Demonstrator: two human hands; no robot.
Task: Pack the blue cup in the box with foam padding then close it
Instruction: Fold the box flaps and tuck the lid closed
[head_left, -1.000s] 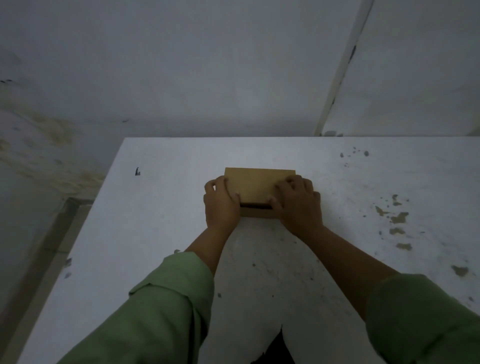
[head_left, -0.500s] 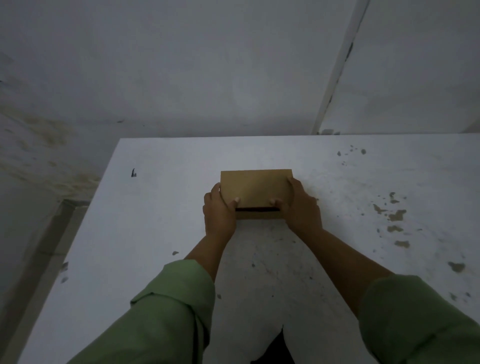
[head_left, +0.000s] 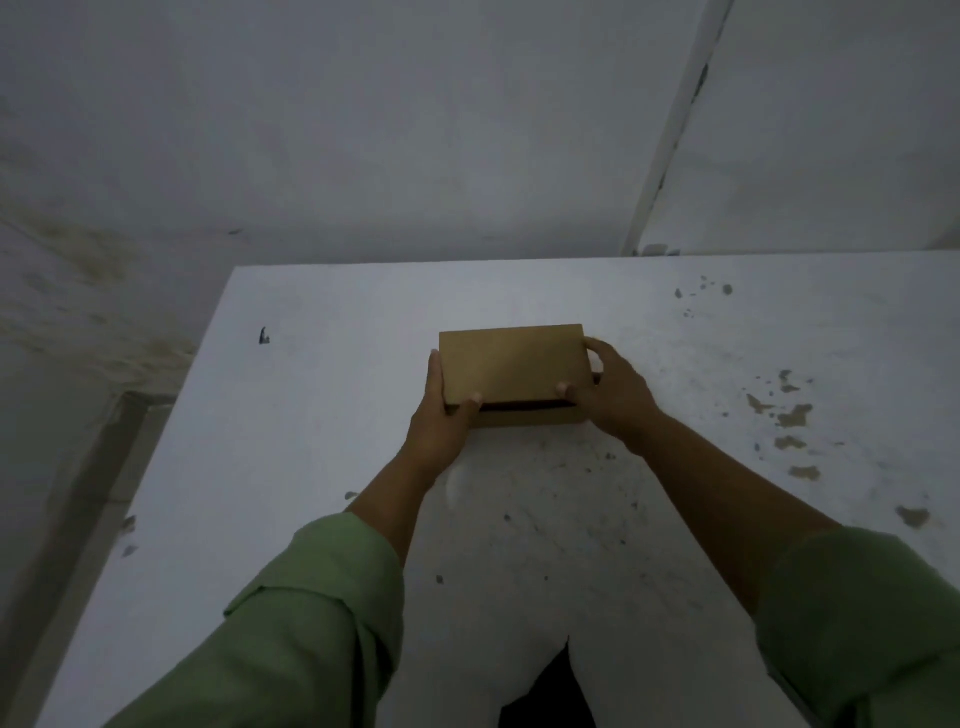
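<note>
A small brown cardboard box (head_left: 511, 366) sits on the white table (head_left: 291, 447), its lid folded down with a thin dark gap along the near edge. My left hand (head_left: 441, 415) grips the box's left side, thumb on the lid's near corner. My right hand (head_left: 610, 392) holds the right side, fingers curled round the far right corner and thumb on the lid. The blue cup and the foam padding are not visible; whatever is inside the box is hidden.
The table's left edge (head_left: 171, 436) drops to a grey floor. A wall rises right behind the far edge. Chipped paint patches (head_left: 792, 415) mark the table's right side. A small dark mark (head_left: 264, 336) lies at the far left.
Both hands slid from on top of the lid out to the box's sides. The lid now shows fully and lies nearly flat.
</note>
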